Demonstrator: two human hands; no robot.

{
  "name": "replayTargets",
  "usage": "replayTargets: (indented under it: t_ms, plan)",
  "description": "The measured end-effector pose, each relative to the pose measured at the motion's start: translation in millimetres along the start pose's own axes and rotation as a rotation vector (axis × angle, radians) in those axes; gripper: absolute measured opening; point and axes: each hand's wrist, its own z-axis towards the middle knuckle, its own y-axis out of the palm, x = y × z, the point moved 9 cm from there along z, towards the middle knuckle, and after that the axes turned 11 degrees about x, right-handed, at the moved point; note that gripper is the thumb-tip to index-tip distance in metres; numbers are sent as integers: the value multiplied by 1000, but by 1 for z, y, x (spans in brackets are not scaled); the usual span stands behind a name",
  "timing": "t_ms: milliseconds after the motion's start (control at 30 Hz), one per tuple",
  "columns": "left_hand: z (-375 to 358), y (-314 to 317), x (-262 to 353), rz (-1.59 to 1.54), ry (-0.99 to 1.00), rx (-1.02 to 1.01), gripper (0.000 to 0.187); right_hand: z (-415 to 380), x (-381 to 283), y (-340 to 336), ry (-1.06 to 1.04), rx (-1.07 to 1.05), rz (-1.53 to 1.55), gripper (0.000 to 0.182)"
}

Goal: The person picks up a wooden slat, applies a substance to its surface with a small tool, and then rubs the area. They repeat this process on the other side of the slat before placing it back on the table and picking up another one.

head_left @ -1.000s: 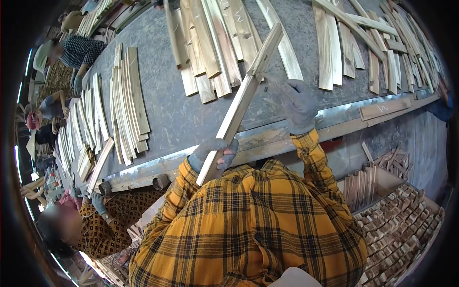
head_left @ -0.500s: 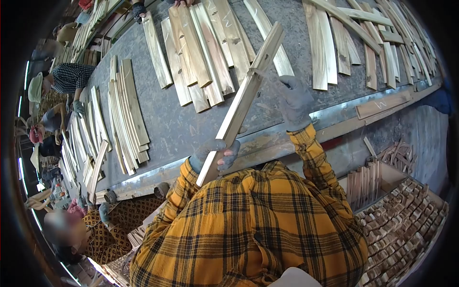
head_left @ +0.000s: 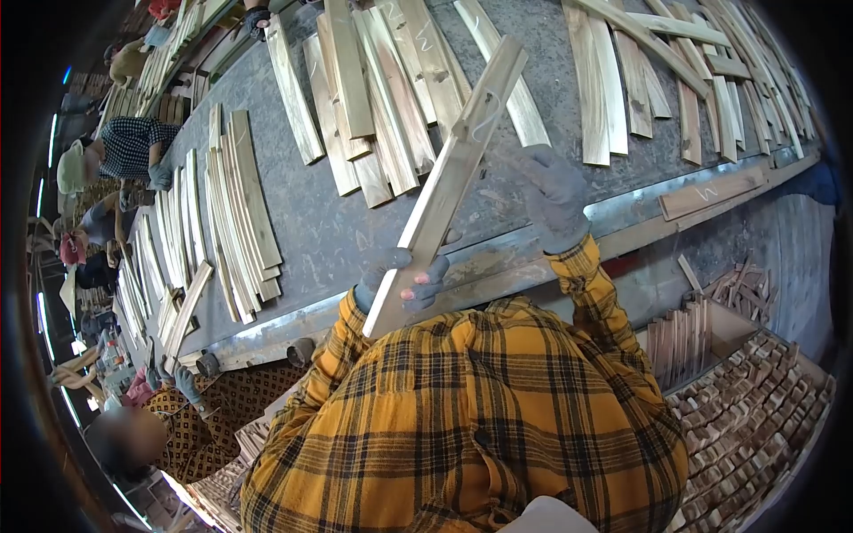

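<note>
A long wooden board point(head_left: 458, 173) slants up and away from my body, its far end above the table. My gloved left hand point(head_left: 404, 280) is closed round its near end, with bare fingertips showing on the board's face. A knot and a pale curved mark show on the upper part of the board. To the right of the board, apart from it, my gloved right hand point(head_left: 555, 200) hovers with its fingers curled in; whatever they may hold is too blurred to make out. Beyond the board, another pale board point(head_left: 511, 80) lies on the table.
The grey table point(head_left: 311, 213) carries several groups of boards, among them a middle pile point(head_left: 382, 115) and a right-hand heap point(head_left: 702, 71). A marked board point(head_left: 711, 195) rests along the near edge. Below right stands a crate of stacked wood pieces point(head_left: 746, 426). Co-workers are at the left.
My right hand has drawn slightly down and right, away from the board. The held board has shifted only a little. At the far side, a board on the middle pile has moved.
</note>
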Motion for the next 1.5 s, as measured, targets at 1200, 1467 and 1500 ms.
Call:
replayTargets:
  t_ms: [1200,1467,1500]
  plan:
    - [21,13,-5,-364,-296,-666,81,-71,53,16,989,229,470,22]
    - [145,-13,23,1062,310,141,63,-35,121,-69,1155,286,-66,34]
    - [145,1,45,1490,357,373,60,-12,136,-94,1128,269,8,39]
